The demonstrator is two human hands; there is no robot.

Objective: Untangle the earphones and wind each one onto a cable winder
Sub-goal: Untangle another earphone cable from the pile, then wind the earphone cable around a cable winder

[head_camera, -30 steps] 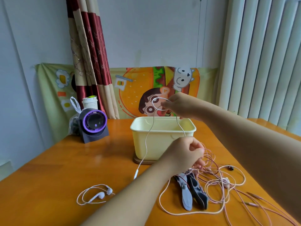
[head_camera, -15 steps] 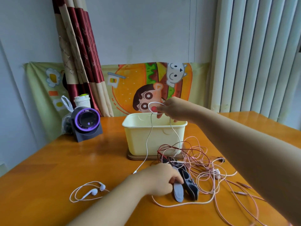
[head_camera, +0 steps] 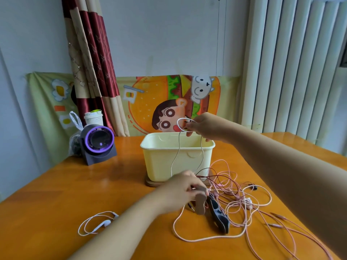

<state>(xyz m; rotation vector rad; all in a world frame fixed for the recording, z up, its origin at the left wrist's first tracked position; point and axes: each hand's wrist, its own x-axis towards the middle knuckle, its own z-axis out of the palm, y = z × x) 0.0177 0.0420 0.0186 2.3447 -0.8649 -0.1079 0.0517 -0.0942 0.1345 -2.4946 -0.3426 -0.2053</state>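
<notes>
White earphone cable point(head_camera: 178, 145) hangs from the right hand point(head_camera: 204, 126), which is raised above the far rim of the cream plastic tub point(head_camera: 159, 162). Its grip is closed on the cord, thumb and fingertips pinching it where it forms a small round loop just left of the knuckles. From that pinch two strands drop almost straight down in front of the tub, so the cable's long axis is near vertical, and their lower ends pass behind the left hand point(head_camera: 180, 190). That hand is low over the table point(head_camera: 56, 194), just in front of the tub, fingers curled down and its grip closed round the far end of a flat taupe cable winder point(head_camera: 200, 204); the spot is blurred, so how firmly it holds cannot be told. The winder's long axis runs from the fingers toward the near edge of the table, free end pointing at the viewer. Just beside it on the right a dark grey winder point(head_camera: 219, 218) lies flat, slanted from far-left to near-right. White earbuds point(head_camera: 104, 223) with a coil of cord lie on the table to the left, well apart from both hands; whether they join the held cord cannot be told. Pink cables point(head_camera: 236, 203) sprawl in a loose tangle right of the winders, with a dark red cord point(head_camera: 212, 176) arching over them near the tub's foot.
</notes>
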